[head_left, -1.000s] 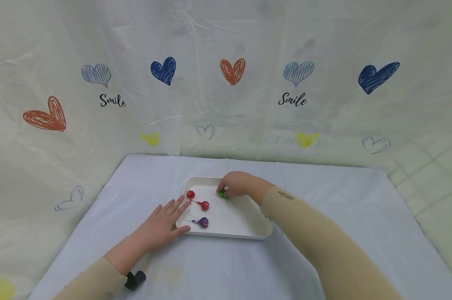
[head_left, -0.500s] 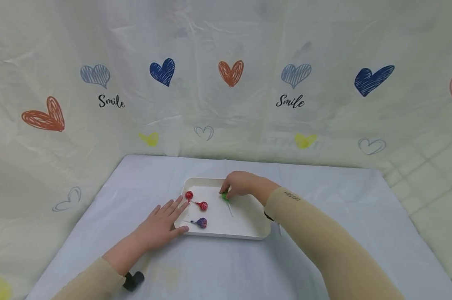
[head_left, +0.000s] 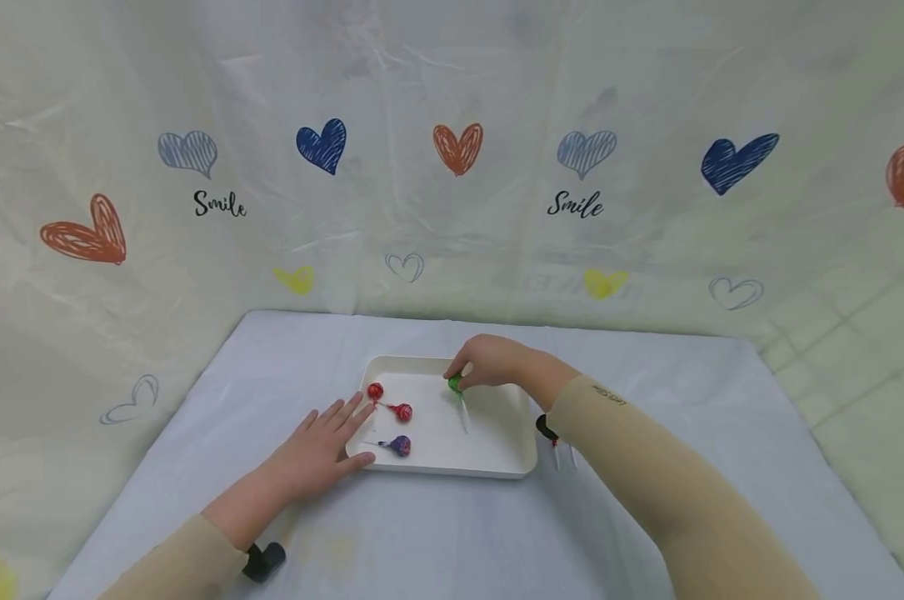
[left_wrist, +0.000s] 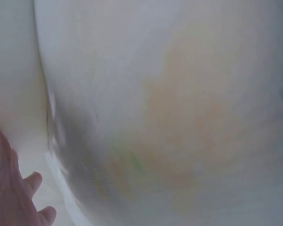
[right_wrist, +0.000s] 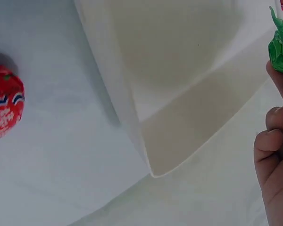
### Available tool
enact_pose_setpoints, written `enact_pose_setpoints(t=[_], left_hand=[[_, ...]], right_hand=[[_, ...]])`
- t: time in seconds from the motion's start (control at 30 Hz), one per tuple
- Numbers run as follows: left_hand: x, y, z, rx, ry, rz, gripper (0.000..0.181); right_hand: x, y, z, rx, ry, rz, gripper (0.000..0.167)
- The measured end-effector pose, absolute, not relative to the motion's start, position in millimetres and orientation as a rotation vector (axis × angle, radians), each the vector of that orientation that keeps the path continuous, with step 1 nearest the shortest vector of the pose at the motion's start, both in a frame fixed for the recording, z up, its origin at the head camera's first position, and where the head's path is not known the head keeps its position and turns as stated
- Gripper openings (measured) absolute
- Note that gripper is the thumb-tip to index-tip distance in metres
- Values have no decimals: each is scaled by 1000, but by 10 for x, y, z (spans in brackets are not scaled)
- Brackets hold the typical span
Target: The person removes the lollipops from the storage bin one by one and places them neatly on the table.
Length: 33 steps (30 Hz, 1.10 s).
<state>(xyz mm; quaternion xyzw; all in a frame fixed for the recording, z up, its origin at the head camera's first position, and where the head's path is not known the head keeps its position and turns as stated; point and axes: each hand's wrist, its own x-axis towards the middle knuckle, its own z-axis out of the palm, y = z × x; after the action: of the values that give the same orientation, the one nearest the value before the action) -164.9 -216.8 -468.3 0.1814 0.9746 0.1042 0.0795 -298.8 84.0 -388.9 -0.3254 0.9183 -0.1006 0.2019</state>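
Observation:
A white tray (head_left: 489, 454) lies on the cloth-covered table. My right hand (head_left: 492, 360) pinches a green lollipop (head_left: 455, 382) by its wrapped head over the tray's back part, its stick slanting down toward the front. In the right wrist view the green wrapper (right_wrist: 279, 52) shows between the fingertips. With fingers spread, my left hand (head_left: 312, 458) rests at the tray's left edge, holding nothing. Near it in the tray lie two red lollipops, one (head_left: 375, 391) at the back and one (head_left: 402, 412) beside it, and a purple one (head_left: 400, 446) nearer the front.
Right of the tray, two white sticks (head_left: 557, 457) show on the table beside the right sleeve. A red lollipop head (right_wrist: 4, 103) lies outside the tray in the right wrist view. Behind the table hangs a sheet (head_left: 489, 250) printed with hearts.
My right hand has moved rightward and slightly up with the green lollipop, whose stick now shows more fully. Lollipop sticks have come into sight beside the right sleeve. The left hand stays at the tray's edge.

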Motion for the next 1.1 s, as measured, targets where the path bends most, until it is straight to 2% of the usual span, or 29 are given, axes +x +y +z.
enact_pose_setpoints(t=[0.53,1.1], left_hand=[[-1626,-2159,-4664,528,2916,303,85],[-1620,-2149,-4637,526,2908,292,84]], right_hand=[[-2820,1617,-3772,-883,2691,-342,30],[-2443,2722,-3874,-655,2735,-379,32]])
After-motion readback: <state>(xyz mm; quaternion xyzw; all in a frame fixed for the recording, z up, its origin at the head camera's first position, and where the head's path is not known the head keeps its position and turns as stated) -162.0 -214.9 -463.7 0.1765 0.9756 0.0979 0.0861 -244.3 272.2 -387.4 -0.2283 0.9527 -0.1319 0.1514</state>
